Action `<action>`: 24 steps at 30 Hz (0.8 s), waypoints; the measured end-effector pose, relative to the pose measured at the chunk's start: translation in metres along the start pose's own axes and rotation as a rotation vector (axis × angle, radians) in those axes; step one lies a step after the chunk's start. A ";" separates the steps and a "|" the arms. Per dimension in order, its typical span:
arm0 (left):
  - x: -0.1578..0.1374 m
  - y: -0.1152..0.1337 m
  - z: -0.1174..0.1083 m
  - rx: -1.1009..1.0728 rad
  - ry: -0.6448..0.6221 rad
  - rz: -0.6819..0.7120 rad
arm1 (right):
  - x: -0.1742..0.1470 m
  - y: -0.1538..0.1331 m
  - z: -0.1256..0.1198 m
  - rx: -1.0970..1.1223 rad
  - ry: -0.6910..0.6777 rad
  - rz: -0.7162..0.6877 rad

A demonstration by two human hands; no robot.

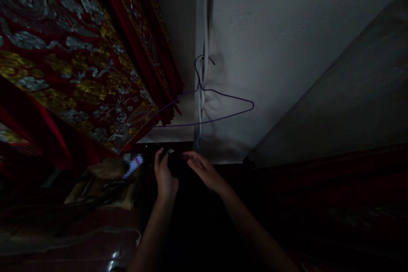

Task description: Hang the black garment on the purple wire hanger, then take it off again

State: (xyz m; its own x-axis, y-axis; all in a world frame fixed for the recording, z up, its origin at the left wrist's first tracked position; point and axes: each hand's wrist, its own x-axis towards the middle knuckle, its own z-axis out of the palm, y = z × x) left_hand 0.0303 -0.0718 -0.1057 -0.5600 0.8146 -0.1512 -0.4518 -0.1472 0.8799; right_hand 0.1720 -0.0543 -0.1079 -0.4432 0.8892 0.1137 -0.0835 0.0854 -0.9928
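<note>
In the dim light a black, cloth-like thing (176, 165) lies between my hands; its outline fades into the darkness below, and I cannot make out its exact kind. My left hand (165, 176) is closed around its left side, fingers curled at the top. A small pale spot shows on it near those fingertips. From the right, my right hand (204, 171) reaches toward it with fingers stretched and slightly apart, the tips at its edge. Above both hands, a thin purple clothes hanger (226, 94) hangs at the wall by its hook, with nothing on it.
Red cloth with gold and silver embroidery (95, 85) hangs at the left, overlapping the hanger's left end. A white cable (205, 29) runs down the pale wall (270, 51). At lower left are a tan object (105, 178) and a shiny reddish floor (92, 246).
</note>
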 end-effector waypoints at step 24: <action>0.034 0.009 -0.015 0.854 -1.061 0.211 | 0.021 -0.155 -0.103 -0.711 0.019 -0.250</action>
State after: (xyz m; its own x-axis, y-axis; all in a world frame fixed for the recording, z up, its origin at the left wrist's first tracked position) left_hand -0.0037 -0.0537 -0.1100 0.4033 0.9105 0.0917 0.3538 -0.2476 0.9019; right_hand 0.2681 -0.0025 0.0449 -0.4710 0.8122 0.3442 0.4196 0.5495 -0.7225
